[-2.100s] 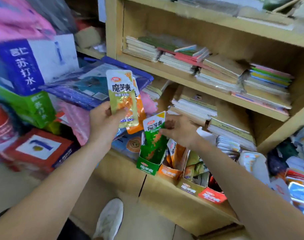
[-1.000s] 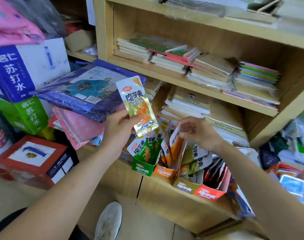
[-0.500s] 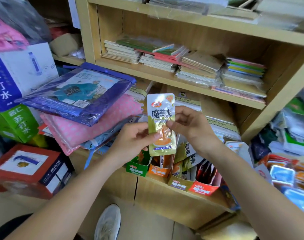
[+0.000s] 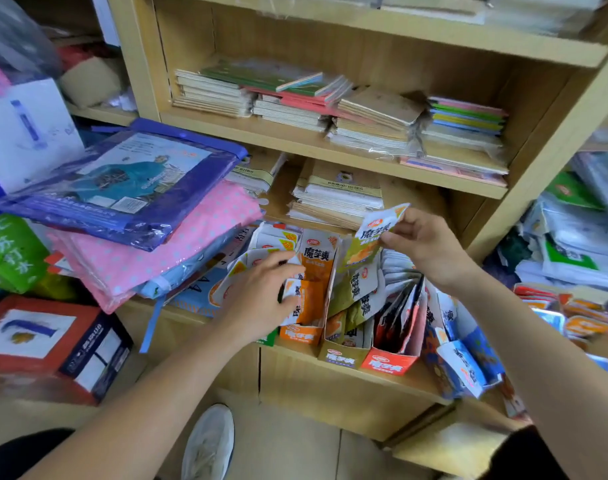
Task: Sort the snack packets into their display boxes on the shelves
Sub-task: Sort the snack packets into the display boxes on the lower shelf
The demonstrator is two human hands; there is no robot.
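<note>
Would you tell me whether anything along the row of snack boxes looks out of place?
Yes: the blue packets right of the red display box slump sideways over the shelf edge, instead of standing upright.

Small shop, wooden shelves [image 4: 295, 142] stacked with exercise books [image 4: 295, 110], snack display boxes [image 4: 387, 363], packaged raincoat [image 4: 122, 188]

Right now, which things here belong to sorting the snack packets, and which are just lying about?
Job: yellow-green packet, right-hand grip pinching it, left-hand grip holding orange packets, orange box, yellow-green box, red box.
Lying about: notebook stacks, purple raincoat pack, pink dotted pack, white shoe.
</note>
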